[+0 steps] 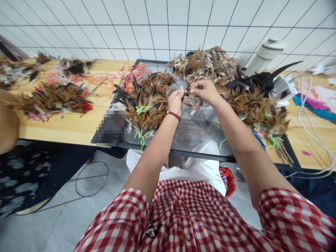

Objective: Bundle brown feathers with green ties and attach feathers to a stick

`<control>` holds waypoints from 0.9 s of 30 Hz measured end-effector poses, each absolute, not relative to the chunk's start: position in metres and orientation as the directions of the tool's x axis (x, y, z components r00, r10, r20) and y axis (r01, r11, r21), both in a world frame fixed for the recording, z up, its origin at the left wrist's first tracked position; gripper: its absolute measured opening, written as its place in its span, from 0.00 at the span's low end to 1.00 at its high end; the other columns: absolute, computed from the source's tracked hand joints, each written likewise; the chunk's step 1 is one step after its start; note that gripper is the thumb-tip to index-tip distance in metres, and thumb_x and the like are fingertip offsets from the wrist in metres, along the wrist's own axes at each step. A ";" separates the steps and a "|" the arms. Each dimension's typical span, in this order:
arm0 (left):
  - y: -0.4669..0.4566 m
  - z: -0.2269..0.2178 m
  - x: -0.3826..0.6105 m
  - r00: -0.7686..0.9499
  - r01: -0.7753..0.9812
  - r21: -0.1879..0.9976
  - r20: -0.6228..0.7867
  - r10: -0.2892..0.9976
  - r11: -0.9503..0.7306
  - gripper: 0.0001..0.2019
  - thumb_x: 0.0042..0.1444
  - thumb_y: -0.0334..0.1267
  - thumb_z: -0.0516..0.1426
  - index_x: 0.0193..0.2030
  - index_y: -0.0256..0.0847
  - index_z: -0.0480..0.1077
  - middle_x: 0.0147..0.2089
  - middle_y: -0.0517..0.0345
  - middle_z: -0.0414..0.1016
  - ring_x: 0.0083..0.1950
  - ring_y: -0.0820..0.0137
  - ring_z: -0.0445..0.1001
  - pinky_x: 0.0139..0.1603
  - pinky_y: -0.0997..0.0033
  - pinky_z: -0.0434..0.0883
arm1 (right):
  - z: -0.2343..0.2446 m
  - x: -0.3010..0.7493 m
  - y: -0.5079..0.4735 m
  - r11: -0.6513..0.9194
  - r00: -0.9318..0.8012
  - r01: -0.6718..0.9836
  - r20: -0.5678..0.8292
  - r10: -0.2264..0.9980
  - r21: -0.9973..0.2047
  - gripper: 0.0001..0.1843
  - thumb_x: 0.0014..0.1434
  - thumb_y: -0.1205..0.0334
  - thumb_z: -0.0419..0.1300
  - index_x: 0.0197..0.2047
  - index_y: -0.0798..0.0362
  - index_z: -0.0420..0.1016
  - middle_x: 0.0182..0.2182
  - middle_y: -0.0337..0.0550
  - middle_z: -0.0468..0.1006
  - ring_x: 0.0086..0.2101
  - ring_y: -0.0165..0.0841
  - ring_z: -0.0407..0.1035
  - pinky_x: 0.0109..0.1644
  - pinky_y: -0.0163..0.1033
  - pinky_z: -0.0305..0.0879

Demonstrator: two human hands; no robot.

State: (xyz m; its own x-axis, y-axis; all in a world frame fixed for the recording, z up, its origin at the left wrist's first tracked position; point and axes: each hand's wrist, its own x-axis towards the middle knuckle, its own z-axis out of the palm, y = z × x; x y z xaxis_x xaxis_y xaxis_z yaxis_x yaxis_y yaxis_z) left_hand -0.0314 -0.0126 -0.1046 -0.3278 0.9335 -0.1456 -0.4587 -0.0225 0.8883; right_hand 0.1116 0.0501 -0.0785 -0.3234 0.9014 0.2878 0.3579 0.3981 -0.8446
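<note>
My left hand [176,101], with a dark red bead bracelet [174,115] at the wrist, is closed in a pinch on a small dark feather [184,96]. Just to its right, my right hand [206,91] has thumb and fingers pressed together; what lies between them is too small to make out. Both hands are over a dark, black-edged board [189,136]. To the left lies a bundle of brown feathers [149,101] tied with bright green string [144,109]. Behind the hands is a big pile of loose brown feathers [210,64].
At right are another brown feather bundle [262,108], black feathers [256,83], a pale bottle [265,56] and a white cable [306,115]. Pink-red string [133,74] and more feathers [57,98] lie left. Another person's arm [7,122] is at the far left.
</note>
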 end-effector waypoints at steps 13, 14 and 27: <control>-0.008 -0.112 -0.031 -0.382 -0.428 0.903 -0.202 0.902 0.021 0.11 0.63 0.42 0.65 0.33 0.38 0.77 0.29 0.61 0.76 0.31 0.78 0.74 0.32 0.80 0.70 | -0.098 0.114 0.046 0.372 -0.317 0.878 0.217 0.923 -0.300 0.10 0.60 0.65 0.61 0.40 0.55 0.84 0.42 0.56 0.84 0.44 0.47 0.76 0.50 0.48 0.69; -0.008 -0.111 -0.031 -0.381 -0.427 0.904 -0.203 0.902 0.023 0.11 0.63 0.42 0.65 0.33 0.39 0.77 0.30 0.61 0.77 0.33 0.77 0.76 0.34 0.79 0.71 | -0.097 0.117 0.050 0.389 -0.323 0.845 0.231 0.918 -0.367 0.08 0.59 0.66 0.61 0.38 0.55 0.84 0.39 0.53 0.84 0.42 0.45 0.75 0.49 0.47 0.68; 0.013 -0.135 -0.037 -0.483 -0.299 0.938 0.007 0.876 -0.173 0.16 0.57 0.55 0.67 0.37 0.43 0.81 0.40 0.54 0.85 0.50 0.65 0.82 0.56 0.65 0.76 | -0.057 0.128 0.041 0.293 -0.419 0.290 0.155 0.895 -0.911 0.06 0.57 0.66 0.68 0.30 0.54 0.75 0.25 0.39 0.77 0.27 0.28 0.67 0.33 0.35 0.65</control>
State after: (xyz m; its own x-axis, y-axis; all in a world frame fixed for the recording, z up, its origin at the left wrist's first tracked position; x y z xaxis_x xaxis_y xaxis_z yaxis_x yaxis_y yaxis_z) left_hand -0.0374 0.0130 -0.1352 -0.4830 0.8756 0.0071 -0.2991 -0.1726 0.9385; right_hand 0.1283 0.0407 -0.0574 -0.4186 0.8949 0.1546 0.2901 0.2931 -0.9110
